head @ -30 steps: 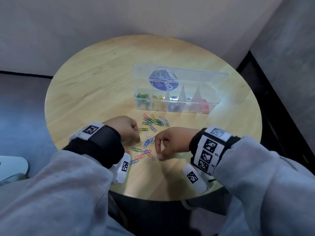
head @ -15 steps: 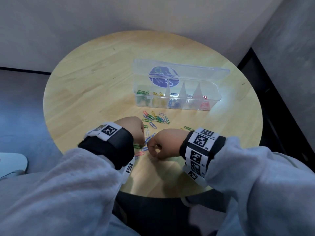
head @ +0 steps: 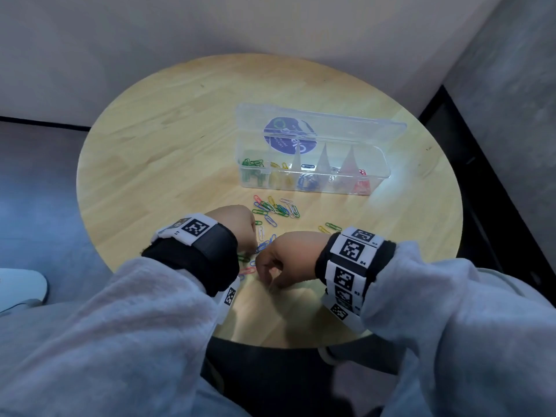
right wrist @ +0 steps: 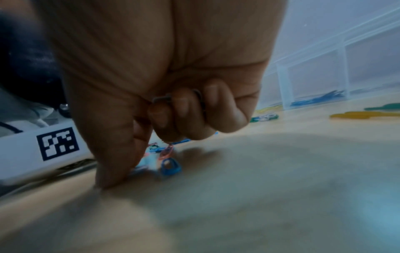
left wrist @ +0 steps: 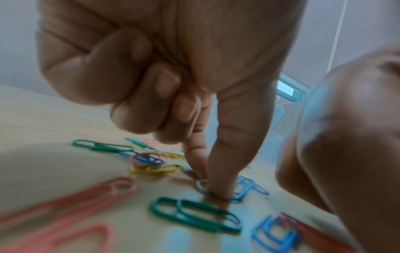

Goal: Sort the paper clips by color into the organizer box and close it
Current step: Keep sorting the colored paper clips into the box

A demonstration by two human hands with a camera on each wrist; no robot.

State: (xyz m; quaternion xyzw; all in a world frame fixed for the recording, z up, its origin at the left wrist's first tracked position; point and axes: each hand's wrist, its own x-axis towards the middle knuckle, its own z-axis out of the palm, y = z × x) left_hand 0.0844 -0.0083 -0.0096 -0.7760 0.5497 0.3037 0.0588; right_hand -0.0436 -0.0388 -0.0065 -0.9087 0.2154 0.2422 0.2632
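**Both hands down on loose clips**

A pale blue clip (left wrist: 202,185) is pinched on the table (head: 168,164) by the left hand (head: 237,224). A grey clip (right wrist: 164,99) is held in the curled right hand (head: 288,257). The open box (head: 313,176) sits center-right, clips sorted inside.

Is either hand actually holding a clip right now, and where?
The right hand keeps a grey clip tucked under its curled fingers. The left hand pinches a pale blue clip's end on the table.

**Left wrist cam: fingertips down in the clip pile**

We see our left hand (left wrist: 168,71) mostly curled, thumb and forefinger tips pinching a pale blue clip (left wrist: 202,186) against the wooden table (left wrist: 39,119). A green clip (left wrist: 194,214) lies just beside, a pink one (left wrist: 65,205) nearer us.
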